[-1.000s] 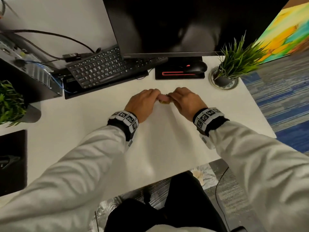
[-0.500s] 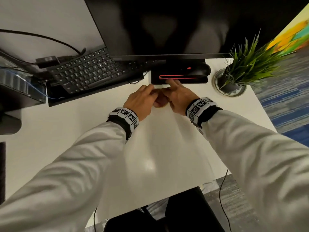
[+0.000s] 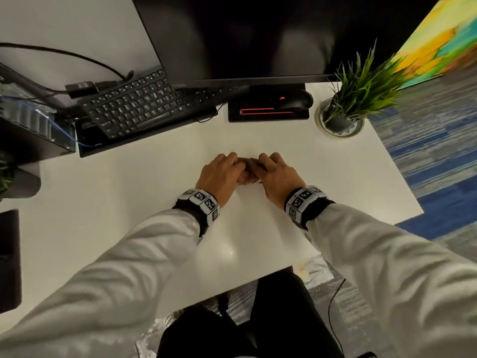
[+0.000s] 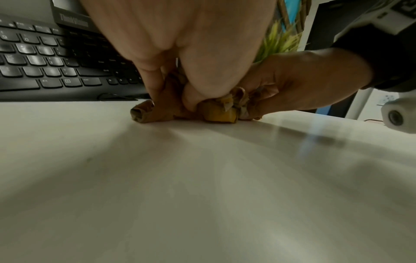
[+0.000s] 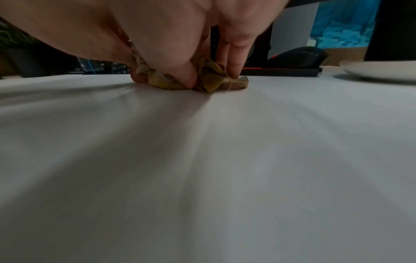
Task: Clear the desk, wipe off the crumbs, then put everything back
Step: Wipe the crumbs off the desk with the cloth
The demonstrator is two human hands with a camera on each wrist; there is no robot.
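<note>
Both hands meet over the middle of the white desk (image 3: pixel 129 192). The left hand (image 3: pixel 219 174) and the right hand (image 3: pixel 277 174) lie knuckles up, fingers curled, each clamped on one end of a small crumpled cloth (image 4: pixel 216 108) (yellow-brown, bunched into folds). The wrist views show the cloth pressed flat against the desk beneath the fingertips; from the head view it is almost wholly hidden between the two hands.

Beyond the grip, to its left, a black keyboard (image 3: pixel 136 104) lies at an angle with cables (image 3: pixel 64 52) behind it. Straight beyond the grip stands the dark monitor (image 3: pixel 258 34) on its black base (image 3: pixel 268 112), on which a mouse (image 3: pixel 296 100) rests. Beyond and to the right of the grip, well apart from it, a potted plant (image 3: pixel 358 91) stands on a saucer (image 3: pixel 340 131). Far to the left of the grip, at the desk's edge, is a second plant pot (image 3: pixel 23 182).
</note>
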